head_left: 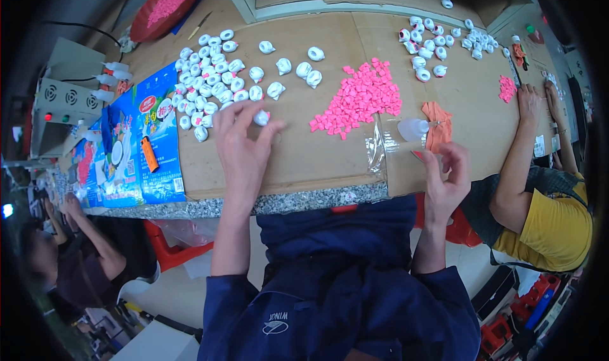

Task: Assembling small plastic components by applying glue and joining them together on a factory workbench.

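Note:
My left hand (244, 148) pinches a small white rounded piece (261, 117) between thumb and fingers, at the near edge of a large cluster of similar white pieces (209, 82). These have dark oval faces, and some show pink. My right hand (449, 177) is closed near the table's front edge; a small reddish sliver (417, 154) shows by its fingertips, too small to name. Between the hands and farther back lies a pile of small bright pink pieces (361, 98). Just beyond my right hand are a translucent white bottle (413, 129) and a crumpled orange cloth (438, 123).
An orange lighter (150, 154) rests on a blue printed sheet (152, 107) at left. A red bowl (163, 12) of pink pieces stands far left. More white pieces (431, 44) lie at back right. Co-workers sit at both sides, one in a yellow shirt (552, 225).

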A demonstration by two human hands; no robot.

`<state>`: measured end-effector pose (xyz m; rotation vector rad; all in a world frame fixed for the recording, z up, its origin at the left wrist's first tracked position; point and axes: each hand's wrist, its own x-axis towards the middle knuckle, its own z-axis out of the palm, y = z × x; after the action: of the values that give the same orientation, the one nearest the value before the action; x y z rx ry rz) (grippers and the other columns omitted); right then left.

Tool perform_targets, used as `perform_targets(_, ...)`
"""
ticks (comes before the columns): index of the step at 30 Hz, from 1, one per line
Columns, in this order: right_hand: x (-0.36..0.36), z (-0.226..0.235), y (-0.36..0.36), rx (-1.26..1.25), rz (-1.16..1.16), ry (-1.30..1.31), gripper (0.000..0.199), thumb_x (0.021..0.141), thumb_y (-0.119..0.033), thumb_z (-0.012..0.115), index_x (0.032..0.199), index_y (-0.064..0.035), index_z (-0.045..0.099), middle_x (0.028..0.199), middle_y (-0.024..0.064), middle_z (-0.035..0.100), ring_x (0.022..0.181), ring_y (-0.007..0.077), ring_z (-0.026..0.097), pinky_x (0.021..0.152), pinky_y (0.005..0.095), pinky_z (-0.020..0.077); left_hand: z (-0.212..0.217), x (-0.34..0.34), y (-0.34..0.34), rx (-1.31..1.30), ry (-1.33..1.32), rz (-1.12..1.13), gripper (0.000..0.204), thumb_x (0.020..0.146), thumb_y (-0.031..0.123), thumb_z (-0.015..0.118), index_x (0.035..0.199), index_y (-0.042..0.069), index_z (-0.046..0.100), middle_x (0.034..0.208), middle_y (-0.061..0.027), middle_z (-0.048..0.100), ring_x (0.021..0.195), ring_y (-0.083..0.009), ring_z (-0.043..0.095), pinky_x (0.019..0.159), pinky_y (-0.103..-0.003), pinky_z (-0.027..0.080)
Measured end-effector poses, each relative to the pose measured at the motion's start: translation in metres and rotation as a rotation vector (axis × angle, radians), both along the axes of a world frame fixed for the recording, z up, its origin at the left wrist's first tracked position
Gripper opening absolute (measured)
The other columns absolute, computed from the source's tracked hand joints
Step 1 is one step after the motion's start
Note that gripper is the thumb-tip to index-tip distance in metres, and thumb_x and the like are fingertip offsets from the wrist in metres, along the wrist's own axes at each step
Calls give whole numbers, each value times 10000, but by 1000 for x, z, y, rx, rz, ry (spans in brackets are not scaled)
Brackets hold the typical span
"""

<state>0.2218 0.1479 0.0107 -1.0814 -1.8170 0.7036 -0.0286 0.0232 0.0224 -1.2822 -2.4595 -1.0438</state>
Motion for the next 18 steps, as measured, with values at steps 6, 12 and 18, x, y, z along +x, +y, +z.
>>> perform_targets(6,-19,5,20,-64,119,-126,370,681,-34,706,1009,8,540,907,34,527,817,134,476,731,260,396,5,-21,31,-201,283,-139,257,696,63,653,949,28,627,908,-102,573,873,-245,480,752,-367,374)
perform_targets(12,-21,10,11,-223,324,105,304,774,24,581,1067,18,500,1053,102,555,915,152,529,814,277,417,12,14,14,20,-511,-353,257,802,9,559,1057,34,579,990,-94,574,918,-207,534,789,-328,429)
perform_targets(18,-20,11,-21,-500,540,339,341,777,2,570,1097,41,460,965,99,570,895,134,549,778,238,425,-4,49,-14,490,-1701,-435,288,817,-29,542,1103,-2,513,1014,-114,568,953,-240,578,812,-290,482)
